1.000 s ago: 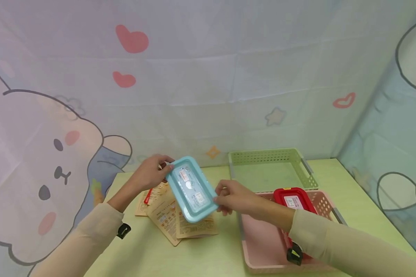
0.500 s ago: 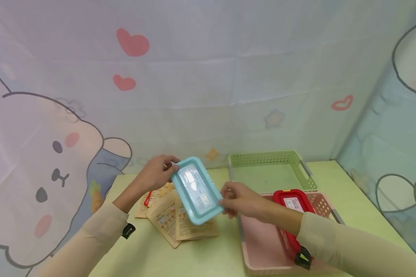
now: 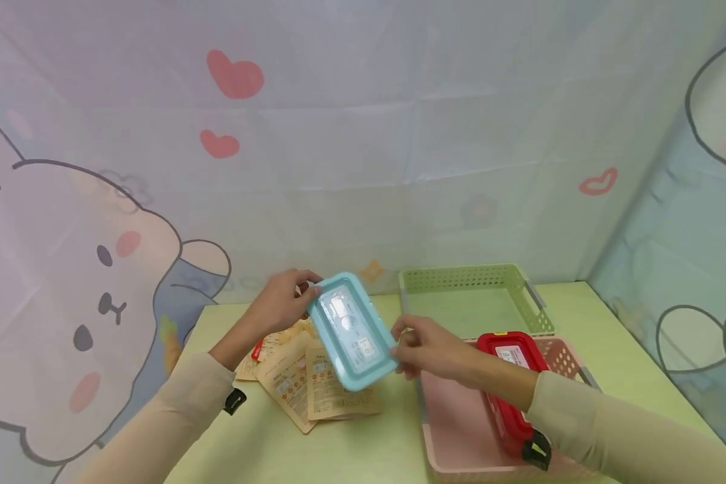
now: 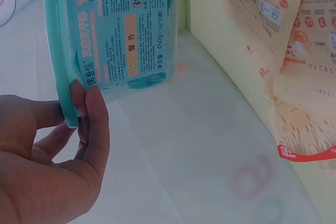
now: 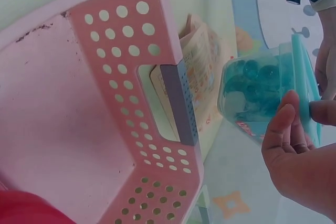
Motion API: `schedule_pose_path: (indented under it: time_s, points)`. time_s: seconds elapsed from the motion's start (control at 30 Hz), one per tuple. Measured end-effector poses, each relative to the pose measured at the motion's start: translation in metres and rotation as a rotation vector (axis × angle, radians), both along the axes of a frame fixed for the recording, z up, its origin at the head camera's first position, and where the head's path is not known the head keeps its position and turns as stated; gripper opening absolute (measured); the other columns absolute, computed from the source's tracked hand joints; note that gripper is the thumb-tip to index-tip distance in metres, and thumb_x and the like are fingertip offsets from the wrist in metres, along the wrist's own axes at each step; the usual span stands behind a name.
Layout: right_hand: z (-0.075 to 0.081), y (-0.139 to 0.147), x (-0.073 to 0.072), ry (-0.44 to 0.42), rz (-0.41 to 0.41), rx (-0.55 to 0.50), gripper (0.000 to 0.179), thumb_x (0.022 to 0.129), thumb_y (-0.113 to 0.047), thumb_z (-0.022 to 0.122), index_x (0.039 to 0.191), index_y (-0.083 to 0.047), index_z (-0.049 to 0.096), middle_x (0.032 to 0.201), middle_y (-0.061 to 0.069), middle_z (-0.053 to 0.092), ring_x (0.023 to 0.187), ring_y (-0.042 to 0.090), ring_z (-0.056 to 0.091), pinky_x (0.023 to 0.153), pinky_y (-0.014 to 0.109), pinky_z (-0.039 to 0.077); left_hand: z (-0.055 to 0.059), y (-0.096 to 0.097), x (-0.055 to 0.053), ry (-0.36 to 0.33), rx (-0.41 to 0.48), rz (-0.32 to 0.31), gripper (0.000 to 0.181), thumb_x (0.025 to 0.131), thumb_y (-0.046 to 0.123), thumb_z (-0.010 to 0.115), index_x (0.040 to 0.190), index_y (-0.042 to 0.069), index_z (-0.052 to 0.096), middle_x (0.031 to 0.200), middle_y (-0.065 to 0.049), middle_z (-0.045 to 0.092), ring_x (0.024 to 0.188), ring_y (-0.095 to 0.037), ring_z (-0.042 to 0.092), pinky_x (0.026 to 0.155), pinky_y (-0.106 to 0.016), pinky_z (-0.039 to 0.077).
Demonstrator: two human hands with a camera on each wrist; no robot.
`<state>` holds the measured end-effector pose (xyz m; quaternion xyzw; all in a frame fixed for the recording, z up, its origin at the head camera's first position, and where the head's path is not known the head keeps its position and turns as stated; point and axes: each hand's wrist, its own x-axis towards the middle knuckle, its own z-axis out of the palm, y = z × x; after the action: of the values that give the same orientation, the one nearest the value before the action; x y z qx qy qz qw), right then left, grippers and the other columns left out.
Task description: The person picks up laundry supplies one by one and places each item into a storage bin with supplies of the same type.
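A clear plastic box of laundry pods with a turquoise lid (image 3: 352, 329) is held tilted in the air by both hands. My left hand (image 3: 281, 301) pinches the lid's rim at the upper left corner, thumb on top and fingers below. At the opposite corner my right hand (image 3: 429, 346) pinches the rim. Round teal pods (image 5: 254, 80) show through the clear wall in the right wrist view. In the left wrist view a printed label (image 4: 123, 24) covers the box's side. Below it, several beige paper-like pouches (image 3: 287, 383) lie overlapping on the table.
A pink perforated basket (image 3: 460, 430) stands at the right under my right forearm, with a red-lidded box (image 3: 511, 396) in it. Behind it sits a green basket (image 3: 468, 302). A printed cloth (image 3: 339, 168) hangs along the table's back edge.
Both hands have shifted slightly to the right with the turquoise-lidded box, still gripping its two corners. The baskets and pouches stay where they were.
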<state>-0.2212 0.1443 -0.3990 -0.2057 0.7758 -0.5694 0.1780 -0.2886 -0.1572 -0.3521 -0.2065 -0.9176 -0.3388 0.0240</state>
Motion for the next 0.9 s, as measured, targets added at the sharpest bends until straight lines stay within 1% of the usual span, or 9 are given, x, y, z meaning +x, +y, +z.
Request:
schedule_pose_path:
  time_s: [0.13,0.23,0.37,0.47,0.6,0.7,0.8,0.9]
  points:
    - [0.001,0.003,0.000,0.015,-0.006,0.031,0.017,0.100,-0.010,0.069,0.109,0.000,0.059,0.089,0.019,0.067,0.075,0.025,0.064,0.073,0.040,0.059,-0.001,0.007,-0.001,0.005,0.011,0.006,0.029,0.110,0.013,0.057,0.131,-0.002,0.068,0.101,-0.018,0.060,0.064,-0.022,0.068,0.056,-0.031,0.058]
    - [0.002,0.004,-0.001,0.011,-0.014,0.044,0.017,0.099,-0.011,0.071,0.107,0.000,0.060,0.089,0.018,0.066,0.075,0.027,0.063,0.072,0.039,0.057,-0.002,0.012,-0.001,-0.011,0.032,0.017,0.029,0.110,0.013,0.056,0.132,-0.002,0.068,0.102,-0.019,0.059,0.063,-0.024,0.068,0.055,-0.031,0.059]
    - [0.005,0.007,-0.001,-0.007,-0.016,0.048,0.018,0.098,-0.011,0.072,0.106,0.000,0.060,0.085,0.014,0.066,0.072,0.026,0.061,0.068,0.034,0.055,-0.004,0.017,-0.001,-0.055,0.076,0.031,0.030,0.111,0.013,0.055,0.134,-0.003,0.066,0.107,-0.021,0.057,0.065,-0.024,0.067,0.057,-0.031,0.061]
    - [0.008,0.010,-0.003,-0.030,-0.003,0.047,0.020,0.097,-0.013,0.073,0.106,0.000,0.060,0.082,0.012,0.065,0.071,0.023,0.060,0.066,0.031,0.053,-0.005,0.020,-0.001,-0.090,0.117,0.041,0.031,0.111,0.014,0.055,0.135,-0.004,0.065,0.108,-0.022,0.059,0.067,-0.023,0.068,0.058,-0.031,0.062]
    - [0.013,0.015,-0.003,-0.086,0.019,0.039,0.024,0.097,-0.016,0.074,0.109,0.001,0.060,0.084,0.013,0.065,0.072,0.023,0.061,0.068,0.031,0.053,-0.006,0.024,-0.002,-0.139,0.176,0.045,0.031,0.112,0.015,0.053,0.134,-0.005,0.062,0.104,-0.022,0.063,0.068,-0.024,0.072,0.059,-0.034,0.063]
    - [0.015,0.018,-0.003,-0.125,0.021,0.027,0.025,0.098,-0.015,0.074,0.111,0.002,0.060,0.086,0.015,0.066,0.072,0.024,0.061,0.071,0.032,0.054,-0.006,0.027,-0.001,-0.178,0.210,0.054,0.030,0.112,0.015,0.053,0.133,-0.005,0.061,0.104,-0.021,0.064,0.068,-0.024,0.073,0.059,-0.035,0.064]
    - [0.017,0.020,-0.003,-0.149,0.020,0.010,0.026,0.097,-0.014,0.073,0.111,0.003,0.059,0.086,0.014,0.065,0.072,0.025,0.061,0.072,0.033,0.054,-0.007,0.030,-0.002,-0.214,0.246,0.063,0.031,0.111,0.015,0.054,0.133,-0.005,0.060,0.104,-0.022,0.062,0.070,-0.026,0.074,0.060,-0.036,0.064]
    - [0.019,0.022,-0.002,-0.174,0.020,-0.010,0.026,0.097,-0.012,0.073,0.112,0.003,0.057,0.084,0.013,0.064,0.071,0.025,0.060,0.073,0.033,0.054,-0.007,0.032,-0.004,-0.260,0.305,0.061,0.033,0.109,0.014,0.055,0.136,-0.006,0.058,0.107,-0.023,0.059,0.077,-0.028,0.074,0.065,-0.039,0.065]
